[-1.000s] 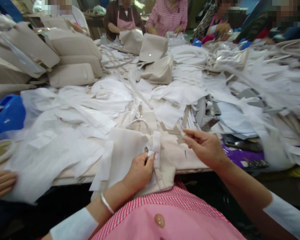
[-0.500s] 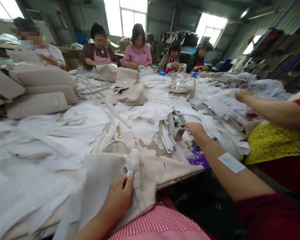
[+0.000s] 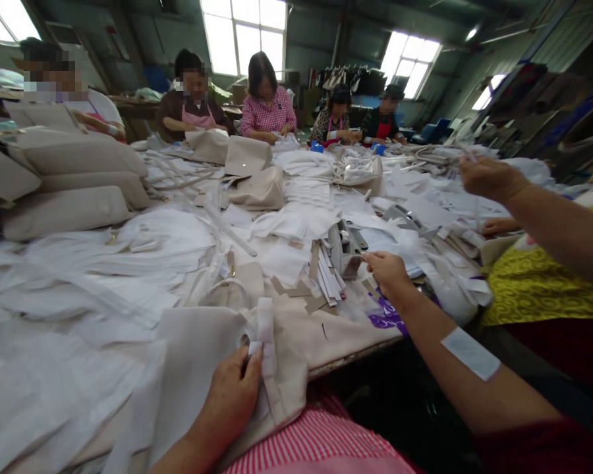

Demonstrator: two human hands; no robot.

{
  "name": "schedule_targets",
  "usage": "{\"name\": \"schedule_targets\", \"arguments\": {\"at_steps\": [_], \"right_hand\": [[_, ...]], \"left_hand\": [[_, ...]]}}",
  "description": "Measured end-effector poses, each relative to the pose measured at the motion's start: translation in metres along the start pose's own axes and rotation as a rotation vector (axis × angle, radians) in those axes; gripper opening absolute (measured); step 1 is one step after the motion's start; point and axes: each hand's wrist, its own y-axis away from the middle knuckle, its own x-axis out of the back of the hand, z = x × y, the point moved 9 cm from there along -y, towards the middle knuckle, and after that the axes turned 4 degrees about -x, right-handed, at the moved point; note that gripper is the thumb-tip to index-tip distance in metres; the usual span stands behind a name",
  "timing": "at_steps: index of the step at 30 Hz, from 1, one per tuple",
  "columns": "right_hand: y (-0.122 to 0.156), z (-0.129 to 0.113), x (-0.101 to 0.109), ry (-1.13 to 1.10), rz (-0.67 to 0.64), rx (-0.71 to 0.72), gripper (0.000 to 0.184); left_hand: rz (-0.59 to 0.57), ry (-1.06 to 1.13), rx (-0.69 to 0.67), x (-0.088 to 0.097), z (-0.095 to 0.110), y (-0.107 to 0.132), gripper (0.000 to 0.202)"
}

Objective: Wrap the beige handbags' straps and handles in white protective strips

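My left hand (image 3: 232, 395) is closed in a pinch on a white strip (image 3: 265, 332) that lies on a beige fabric bag piece (image 3: 202, 368) at the table's near edge. My right hand (image 3: 388, 271) reaches out to the right-centre of the table, fingers curled at a stack of grey and beige cut pieces (image 3: 343, 253); whether it grips any of them is hidden. A white patch sits on my right forearm.
White fabric scraps and strips (image 3: 103, 283) cover the table. Stuffed beige bags (image 3: 69, 178) are stacked at the far left. A neighbour's raised hand (image 3: 489, 178) is at the right. Several people work along the far side.
The view lifted from the table edge to the whole room. My right hand moved from near the bag piece out to the stack of cut pieces. The left hand kept its pinch.
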Motion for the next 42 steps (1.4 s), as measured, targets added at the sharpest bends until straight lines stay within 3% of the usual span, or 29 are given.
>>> {"name": "schedule_targets", "arguments": {"at_steps": [4,9,12,15,18,23,25,29,33,40,42], "right_hand": [[0.024,0.028,-0.018,-0.018,-0.126,-0.181,0.025],[0.018,0.032,-0.026,-0.015,-0.137,-0.318,0.025],[0.019,0.034,-0.027,-0.009,-0.113,-0.346,0.018],[0.039,0.031,-0.035,-0.028,-0.132,-0.311,0.023],[0.081,0.006,-0.055,-0.076,-0.263,-0.214,0.019],[0.193,-0.086,-0.126,0.035,-0.895,0.177,0.03],[0.225,-0.107,-0.148,0.115,-0.997,0.27,0.033],[0.241,-0.113,-0.173,0.289,-0.927,0.286,0.036],[0.232,-0.101,-0.175,0.387,-0.813,0.178,0.037],[0.228,-0.085,-0.176,0.399,-0.836,0.038,0.04],[0.23,-0.078,-0.18,0.347,-0.858,-0.06,0.039]], "left_hand": [[-0.006,0.01,-0.017,-0.001,-0.001,-0.002,0.038],[0.022,-0.041,-0.043,-0.001,-0.003,-0.001,0.036],[0.05,-0.064,-0.059,0.0,-0.003,0.002,0.033],[0.084,-0.068,-0.07,0.002,-0.003,0.004,0.03],[0.096,-0.073,-0.093,0.003,-0.002,0.005,0.029],[0.106,-0.144,-0.101,0.003,-0.001,0.006,0.03],[0.113,-0.187,-0.094,0.004,-0.001,0.008,0.029],[0.102,-0.25,-0.068,0.004,-0.002,0.01,0.027],[0.099,-0.295,-0.043,0.004,-0.003,0.011,0.03],[0.085,-0.339,-0.018,0.004,-0.005,0.012,0.029],[0.092,-0.349,-0.028,0.004,-0.004,0.013,0.028]]}}
